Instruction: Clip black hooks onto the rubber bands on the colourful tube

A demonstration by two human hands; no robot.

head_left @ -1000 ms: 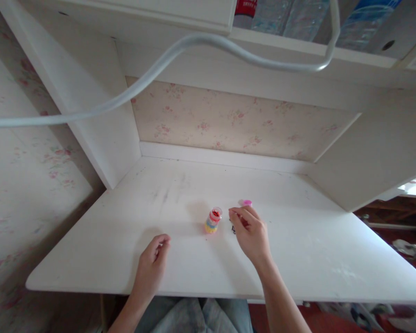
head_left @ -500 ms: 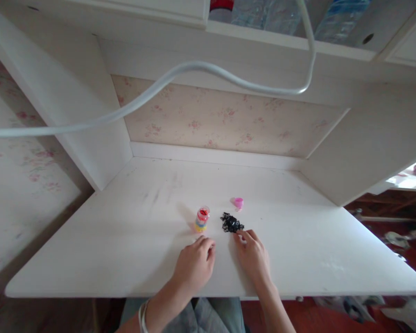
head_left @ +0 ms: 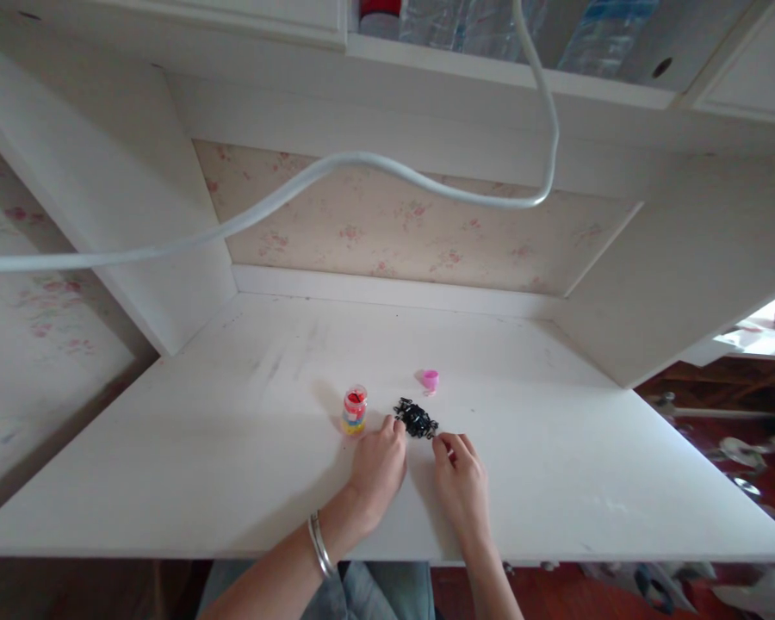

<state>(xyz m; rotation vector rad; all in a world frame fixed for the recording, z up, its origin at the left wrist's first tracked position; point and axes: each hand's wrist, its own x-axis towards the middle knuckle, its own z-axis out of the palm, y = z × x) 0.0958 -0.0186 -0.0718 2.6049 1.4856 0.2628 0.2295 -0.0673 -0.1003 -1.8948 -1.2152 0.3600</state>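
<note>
On the wrist of the left hand (head_left: pixel 380 465) sat a silver bangle (head_left: pixel 321 544); its fingers were curled in at the left edge of a pile of black loops (head_left: pixel 417 420), while the right hand (head_left: pixel 463 482) brought thumb and fingertips together at the pile's near right end, and whether either hand grasped a loop I could not tell. The pile lay on the white desk (head_left: pixel 555 482), its long axis slanting from far left to near right. Left of it one jar (head_left: pixel 355 412) stood upright, mouth up, and beyond, one pink cap (head_left: pixel 430 380). Half a second earlier the left hand had been apart from the pile. The loops were too tangled to count
</note>
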